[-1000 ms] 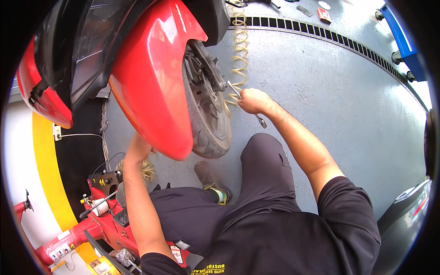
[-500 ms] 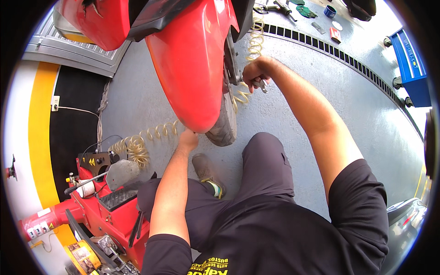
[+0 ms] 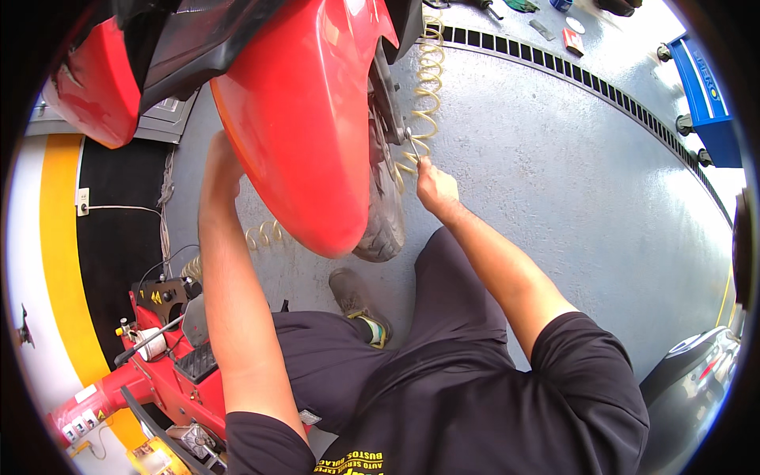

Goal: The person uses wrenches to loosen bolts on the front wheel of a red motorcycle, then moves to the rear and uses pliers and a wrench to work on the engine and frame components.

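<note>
In front of me stands a motorcycle's front end, with a glossy red fender [image 3: 305, 134] over a dusty front tire [image 3: 382, 226]. My right hand [image 3: 437, 190] is closed on the near end of a slim metal wrench [image 3: 414, 149]. The wrench's far end meets the axle area [image 3: 400, 134] at the lower end of the fork [image 3: 384, 95], on the wheel's right side. On the other side, my left hand [image 3: 224, 164] is raised beside the fender's left edge. Its fingers are blurred and partly hidden, so I cannot tell what they hold.
A coiled yellowish air hose [image 3: 430, 79] lies on the grey floor behind the wheel. Red workshop equipment [image 3: 178, 376] stands at my left. A drain grate [image 3: 554, 75] crosses the floor, with a blue wheeled cabinet [image 3: 707, 87] beyond it at the right.
My left hand has moved up from the fender's front tip to its left side. My right hand has drawn back toward me from the axle and now grips the wrench's near end.
</note>
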Demonstrator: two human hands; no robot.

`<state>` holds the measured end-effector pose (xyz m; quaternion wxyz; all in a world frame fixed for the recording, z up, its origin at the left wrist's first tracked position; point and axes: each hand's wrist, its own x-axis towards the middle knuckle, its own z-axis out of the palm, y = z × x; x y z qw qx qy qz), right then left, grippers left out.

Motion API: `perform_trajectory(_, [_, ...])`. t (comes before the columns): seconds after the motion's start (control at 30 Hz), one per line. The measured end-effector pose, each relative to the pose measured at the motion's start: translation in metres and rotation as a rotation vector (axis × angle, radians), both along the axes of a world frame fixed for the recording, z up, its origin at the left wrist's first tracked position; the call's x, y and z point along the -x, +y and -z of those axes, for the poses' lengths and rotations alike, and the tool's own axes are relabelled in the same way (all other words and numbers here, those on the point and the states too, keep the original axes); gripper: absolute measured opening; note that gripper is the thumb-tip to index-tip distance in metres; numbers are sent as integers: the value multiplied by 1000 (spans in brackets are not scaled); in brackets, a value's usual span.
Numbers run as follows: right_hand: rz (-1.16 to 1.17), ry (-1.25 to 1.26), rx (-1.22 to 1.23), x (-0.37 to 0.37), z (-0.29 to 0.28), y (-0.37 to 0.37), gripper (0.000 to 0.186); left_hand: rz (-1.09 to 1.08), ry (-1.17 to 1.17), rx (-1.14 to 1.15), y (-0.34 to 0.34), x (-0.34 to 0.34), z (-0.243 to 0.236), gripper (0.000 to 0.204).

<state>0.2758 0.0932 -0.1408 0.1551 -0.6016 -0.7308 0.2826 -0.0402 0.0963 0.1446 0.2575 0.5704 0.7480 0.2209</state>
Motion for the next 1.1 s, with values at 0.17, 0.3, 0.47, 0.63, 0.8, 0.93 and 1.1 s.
perform_trajectory(0.17, [203, 46, -116, 13, 38, 27, 25, -13, -23, -7, 38, 3, 20, 30])
perform_trajectory(0.3, [418, 36, 9, -18, 38, 15, 21, -5, -61, 18, 26, 1, 12, 34])
perform_trajectory(0.47, [25, -56, 190, -44, -15, 11, 23, 85, -103, 185, -26, -10, -8, 43])
perform_trajectory(0.63, [-176, 1, 212, -51, -82, 29, 26, 189, -113, 451, -85, -22, 50, 48])
perform_trajectory(0.8, [-463, -205, 422, -40, -126, 69, 25, 157, -101, 398, -92, -31, 179, 46])
perform_trajectory(0.93, [-464, -221, 816, -21, -167, 97, 22, 107, -54, 348, -90, -37, 233, 45])
perform_trajectory(1.1, [-464, -319, 929, -3, -163, 98, 18, 73, -93, 362, -91, -40, 229, 44])
